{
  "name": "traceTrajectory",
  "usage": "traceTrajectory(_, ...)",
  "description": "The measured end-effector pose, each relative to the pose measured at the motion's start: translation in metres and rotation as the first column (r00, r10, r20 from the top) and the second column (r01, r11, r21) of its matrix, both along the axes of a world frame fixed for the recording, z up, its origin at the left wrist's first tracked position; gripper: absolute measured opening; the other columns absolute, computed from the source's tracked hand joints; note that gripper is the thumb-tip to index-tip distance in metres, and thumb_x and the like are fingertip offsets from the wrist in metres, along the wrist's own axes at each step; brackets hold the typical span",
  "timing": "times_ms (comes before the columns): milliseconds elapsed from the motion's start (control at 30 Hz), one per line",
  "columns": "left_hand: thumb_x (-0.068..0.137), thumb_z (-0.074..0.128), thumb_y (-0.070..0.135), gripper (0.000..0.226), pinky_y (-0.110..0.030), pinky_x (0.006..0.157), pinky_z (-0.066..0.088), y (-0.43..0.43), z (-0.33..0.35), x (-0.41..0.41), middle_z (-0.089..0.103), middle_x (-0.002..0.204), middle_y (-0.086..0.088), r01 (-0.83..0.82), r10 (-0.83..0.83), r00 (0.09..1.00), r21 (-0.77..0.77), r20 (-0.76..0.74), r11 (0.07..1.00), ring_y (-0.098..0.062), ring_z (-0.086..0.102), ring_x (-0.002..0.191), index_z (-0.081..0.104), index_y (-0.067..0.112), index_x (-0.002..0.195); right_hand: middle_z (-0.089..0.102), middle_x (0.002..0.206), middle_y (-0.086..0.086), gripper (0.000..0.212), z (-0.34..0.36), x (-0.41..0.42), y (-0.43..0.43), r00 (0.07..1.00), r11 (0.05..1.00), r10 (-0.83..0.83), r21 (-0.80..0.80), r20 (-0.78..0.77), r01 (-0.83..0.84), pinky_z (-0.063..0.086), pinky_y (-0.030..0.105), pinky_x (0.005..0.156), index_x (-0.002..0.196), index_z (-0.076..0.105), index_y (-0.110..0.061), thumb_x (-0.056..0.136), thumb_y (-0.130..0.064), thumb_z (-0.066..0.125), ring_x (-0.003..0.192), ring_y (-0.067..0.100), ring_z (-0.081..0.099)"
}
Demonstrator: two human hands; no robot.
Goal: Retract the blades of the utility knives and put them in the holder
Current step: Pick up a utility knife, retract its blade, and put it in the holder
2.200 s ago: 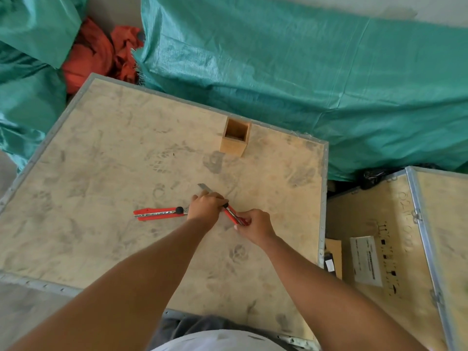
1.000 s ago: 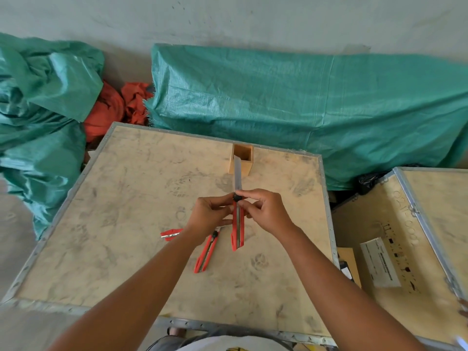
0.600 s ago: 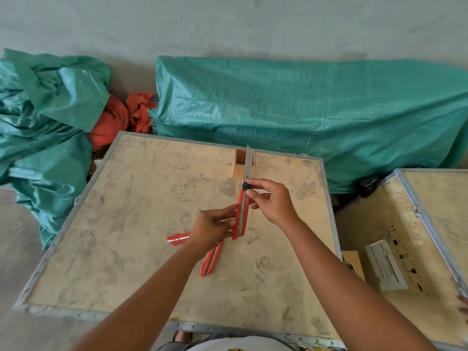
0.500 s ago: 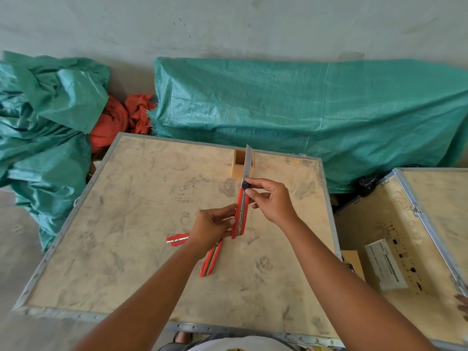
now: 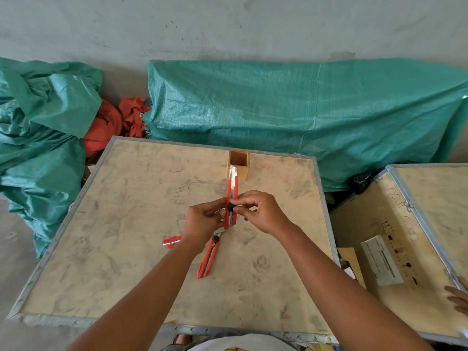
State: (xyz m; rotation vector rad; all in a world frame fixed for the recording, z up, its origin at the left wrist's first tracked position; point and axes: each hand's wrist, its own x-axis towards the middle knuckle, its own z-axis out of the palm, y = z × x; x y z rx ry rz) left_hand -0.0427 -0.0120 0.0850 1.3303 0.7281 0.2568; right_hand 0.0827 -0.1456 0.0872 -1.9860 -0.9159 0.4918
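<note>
I hold a red utility knife point(image 5: 232, 192) upright above the plywood crate top point(image 5: 131, 224). My left hand point(image 5: 202, 225) grips its lower body. The fingers of my right hand point(image 5: 260, 211) pinch the black slider knob at mid-handle. Only a short length of blade sticks out of its top. A second red knife point(image 5: 209, 258) lies flat on the crate top under my hands. The tip of a third red knife point(image 5: 171, 241) shows to the left of my left wrist. The small wooden holder point(image 5: 239, 165) stands at the far edge, open side up.
Green tarps point(image 5: 304, 117) and an orange cloth point(image 5: 109, 122) lie behind and left of the crate. A second crate point(image 5: 395, 249) with a paper label stands to the right. Another person's fingers point(image 5: 458, 298) rest on its near right edge.
I lifted one knife off the crate top and held it upright. My right hand slid the knob down the handle, and the exposed blade got much shorter.
</note>
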Motion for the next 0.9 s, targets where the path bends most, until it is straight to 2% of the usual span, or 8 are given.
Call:
traceTrajectory(100, 0.088, 0.066, -0.009, 0.032, -0.022, 0.065, 0.061, 0.002, 0.002, 0.000, 0.079, 0.088, 0.012, -0.026, 0.026, 1.000, -0.022, 0.009, 0.999, -0.015, 0.078, 0.082, 0.075, 0.014, 0.108, 0.074, 0.107, 0.003, 0.027, -0.004, -0.008, -0.001, 0.999, 0.999, 0.040, -0.029, 0.001, -0.040, 0.052, 0.008, 0.081, 0.110, 0.079, -0.014, 0.083, -0.006, 0.080, 0.089, 0.003, 0.067)
traceTrajectory(267, 0.089, 0.066, -0.008, 0.032, -0.022, 0.065, 0.061, 0.004, 0.007, 0.004, 0.077, 0.094, 0.009, 0.008, -0.008, 1.000, -0.002, -0.001, 1.000, -0.011, 0.078, 0.081, 0.075, 0.014, 0.110, 0.071, 0.114, -0.003, 0.034, -0.004, -0.011, -0.004, 1.000, 0.999, 0.030, -0.041, 0.009, -0.029, 0.055, 0.014, 0.076, 0.121, 0.074, -0.026, 0.090, -0.012, 0.074, 0.094, 0.010, 0.068)
traceTrajectory(367, 0.088, 0.066, -0.007, 0.032, -0.026, 0.071, 0.063, 0.006, 0.008, 0.005, 0.078, 0.100, 0.004, 0.024, -0.024, 1.000, -0.016, -0.003, 1.000, -0.016, 0.078, 0.086, 0.074, 0.011, 0.113, 0.072, 0.109, -0.004, 0.030, -0.002, -0.010, -0.005, 1.000, 1.000, -0.004, -0.022, 0.023, 0.004, 0.054, 0.013, 0.071, 0.115, 0.077, -0.024, 0.087, -0.015, 0.078, 0.089, 0.009, 0.069)
traceTrajectory(500, 0.088, 0.066, -0.006, 0.030, -0.028, 0.070, 0.063, 0.001, 0.006, 0.005, 0.079, 0.094, 0.008, 0.022, -0.023, 1.000, -0.045, -0.016, 0.999, -0.016, 0.078, 0.084, 0.076, 0.013, 0.109, 0.074, 0.103, -0.004, 0.027, -0.004, -0.014, -0.006, 0.997, 0.998, -0.068, -0.013, 0.027, 0.068, 0.052, 0.013, 0.067, 0.104, 0.076, -0.019, 0.079, -0.019, 0.086, 0.082, 0.009, 0.070)
traceTrajectory(633, 0.088, 0.066, -0.006, 0.031, -0.034, 0.075, 0.064, 0.001, 0.004, 0.007, 0.079, 0.103, 0.001, 0.028, -0.029, 0.999, -0.055, -0.017, 0.998, -0.020, 0.078, 0.089, 0.075, 0.011, 0.113, 0.073, 0.108, -0.005, 0.036, -0.004, -0.016, -0.009, 0.998, 0.999, -0.050, 0.013, 0.024, 0.050, 0.050, 0.010, 0.067, 0.115, 0.074, -0.023, 0.082, -0.016, 0.083, 0.081, 0.006, 0.067)
traceTrajectory(733, 0.088, 0.067, -0.006, 0.031, -0.027, 0.067, 0.062, 0.001, 0.007, 0.008, 0.079, 0.096, 0.007, 0.046, -0.046, 0.999, -0.068, 0.000, 0.997, -0.017, 0.078, 0.085, 0.074, 0.011, 0.113, 0.074, 0.098, -0.006, 0.026, -0.003, -0.015, -0.009, 0.994, 0.994, -0.105, 0.023, 0.033, 0.104, 0.052, 0.014, 0.067, 0.101, 0.076, -0.021, 0.077, -0.022, 0.087, 0.078, 0.008, 0.068)
traceTrajectory(800, 0.088, 0.068, -0.004, 0.030, -0.028, 0.068, 0.063, 0.000, 0.007, 0.011, 0.079, 0.098, 0.004, 0.048, -0.048, 0.999, -0.069, 0.000, 0.996, -0.018, 0.078, 0.087, 0.074, 0.010, 0.114, 0.073, 0.093, -0.008, 0.027, -0.002, -0.014, -0.009, 0.990, 0.989, -0.139, 0.053, 0.028, 0.138, 0.052, 0.013, 0.066, 0.095, 0.074, -0.019, 0.074, -0.025, 0.090, 0.077, 0.010, 0.068)
traceTrajectory(900, 0.088, 0.068, -0.004, 0.030, -0.034, 0.074, 0.064, 0.001, 0.006, 0.015, 0.079, 0.102, -0.001, 0.035, -0.034, 0.999, -0.074, 0.009, 0.997, -0.020, 0.078, 0.089, 0.073, 0.009, 0.114, 0.073, 0.103, -0.007, 0.035, 0.001, -0.011, -0.010, 0.995, 0.992, -0.097, 0.085, 0.017, 0.095, 0.052, 0.012, 0.066, 0.111, 0.075, -0.021, 0.079, -0.022, 0.086, 0.081, 0.009, 0.066)
